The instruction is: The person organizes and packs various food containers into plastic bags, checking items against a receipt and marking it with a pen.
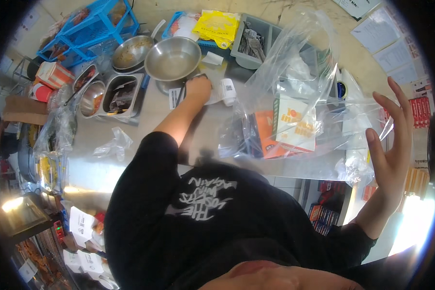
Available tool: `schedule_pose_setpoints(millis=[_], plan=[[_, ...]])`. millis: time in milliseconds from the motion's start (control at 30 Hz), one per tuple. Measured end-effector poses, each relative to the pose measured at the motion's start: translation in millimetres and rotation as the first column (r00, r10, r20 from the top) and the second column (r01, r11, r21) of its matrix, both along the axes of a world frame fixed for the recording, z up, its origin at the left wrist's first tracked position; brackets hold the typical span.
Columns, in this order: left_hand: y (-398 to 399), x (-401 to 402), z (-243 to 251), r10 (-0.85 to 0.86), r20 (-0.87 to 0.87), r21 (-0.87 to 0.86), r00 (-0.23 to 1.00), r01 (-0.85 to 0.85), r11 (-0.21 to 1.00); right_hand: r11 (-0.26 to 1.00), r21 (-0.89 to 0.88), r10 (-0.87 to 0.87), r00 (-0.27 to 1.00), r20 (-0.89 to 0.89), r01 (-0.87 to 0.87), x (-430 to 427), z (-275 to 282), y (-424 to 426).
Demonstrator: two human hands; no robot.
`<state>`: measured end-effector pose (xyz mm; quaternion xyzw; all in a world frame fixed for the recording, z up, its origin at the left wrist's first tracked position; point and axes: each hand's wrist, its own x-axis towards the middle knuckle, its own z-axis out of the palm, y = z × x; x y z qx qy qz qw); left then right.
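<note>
My left hand point(198, 89), fingers curled, rests on the steel worktop point(159, 134) just below a shallow steel pan point(173, 59). A dark item shows at its knuckles and a dark strip beside it; whether the fingers grip anything is hidden. Right of this hand lies a white cylindrical item point(229, 97) with a printed code. A large clear plastic bag point(328, 127) surrounds a white and orange printed box point(293, 125) and an orange package point(266, 136). At the far right my right hand point(393, 152) is raised, fingers spread, with the bag's stretched film close to its thumb.
Steel food tins point(121, 96) and a used frying pan point(132, 52) stand at the left, below a blue plastic basket point(90, 29). A yellow glove packet point(217, 27) and a grey divided bin point(252, 43) line the back. A crumpled plastic glove point(114, 143) lies nearer.
</note>
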<state>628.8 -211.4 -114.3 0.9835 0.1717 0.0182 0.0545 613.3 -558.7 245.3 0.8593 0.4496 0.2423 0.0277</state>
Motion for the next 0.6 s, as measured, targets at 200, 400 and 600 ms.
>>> schedule_pose_setpoints(millis=[200, 400, 600], plan=[[7, -20, 122, 0.042, 0.501, -0.346, 0.865, 0.155, 0.925, 0.995, -0.082, 0.069, 0.977, 0.203, -0.053, -20, 17, -1], [-70, -70, 321, -0.279, 0.957, 0.164, -0.078, 0.940, 0.300, 0.951, 0.293, 0.209, 0.906, -0.368, -0.101, 8, 14, 31], [-61, -35, 303, -0.857, 0.487, 0.266, 0.168, 0.906, 0.329, 0.836, 0.500, 0.054, 0.873, -0.485, 0.226, 31, 41, 13]])
